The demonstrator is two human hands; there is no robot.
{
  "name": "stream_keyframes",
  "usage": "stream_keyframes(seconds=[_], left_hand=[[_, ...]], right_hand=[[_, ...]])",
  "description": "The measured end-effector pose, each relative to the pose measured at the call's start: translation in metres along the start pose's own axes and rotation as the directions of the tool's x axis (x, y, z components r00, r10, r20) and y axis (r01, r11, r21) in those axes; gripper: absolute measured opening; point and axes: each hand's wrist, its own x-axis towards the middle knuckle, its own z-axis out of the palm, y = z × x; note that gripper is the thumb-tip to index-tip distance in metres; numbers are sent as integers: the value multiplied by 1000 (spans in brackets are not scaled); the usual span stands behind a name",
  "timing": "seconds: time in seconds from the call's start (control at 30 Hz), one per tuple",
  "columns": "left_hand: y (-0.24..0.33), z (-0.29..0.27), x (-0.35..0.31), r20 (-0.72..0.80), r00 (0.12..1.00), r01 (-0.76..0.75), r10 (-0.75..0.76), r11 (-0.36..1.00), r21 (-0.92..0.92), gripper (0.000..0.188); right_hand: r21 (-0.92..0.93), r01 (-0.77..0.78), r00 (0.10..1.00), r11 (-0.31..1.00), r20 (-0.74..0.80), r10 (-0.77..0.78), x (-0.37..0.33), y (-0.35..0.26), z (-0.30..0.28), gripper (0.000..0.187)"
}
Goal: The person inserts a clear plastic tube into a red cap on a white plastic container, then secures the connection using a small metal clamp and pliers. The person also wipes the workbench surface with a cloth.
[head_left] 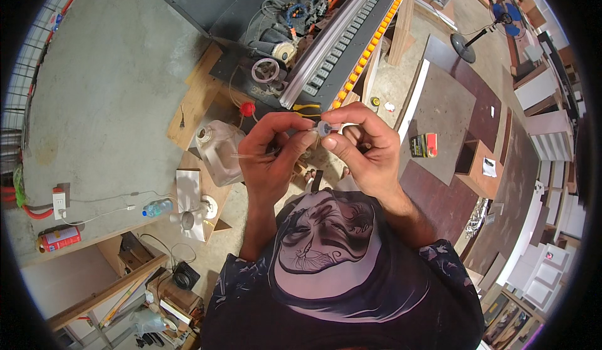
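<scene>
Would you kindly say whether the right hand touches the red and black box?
Apart: the head view shows a gap between the right hand and the box.

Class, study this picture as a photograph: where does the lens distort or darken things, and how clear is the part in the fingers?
Head view: the wire grid curves along the left rim; head view: the corners fall to black; head view: the left hand and right hand look fairly crisp, but the small round part shows too little detail to identify.
</scene>
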Motion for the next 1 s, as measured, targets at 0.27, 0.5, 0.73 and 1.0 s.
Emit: stream_keyframes(seconds=[0.27, 0.5, 0.73, 1.0], left_hand=[[5, -5, -1, 25, 999, 46, -47, 999, 5, 18], [1, -2, 5, 16, 1000, 1, 0, 1000, -28, 17], [-7, -2, 7, 47, 998, 54, -52, 997, -54, 17], [-16, 1, 5, 59, 997, 65, -59, 993, -97, 16]], right_hand=[[-22, -37, 999, 999, -30, 37, 1, -4, 2, 32], [-110, 16, 1000, 994, -22, -19, 5, -5, 3, 30], [-159, 51, 998, 986, -18, -55, 9, -5, 4, 26], [-120, 113, 993, 986, -27, -117, 10, 2, 6, 25]])
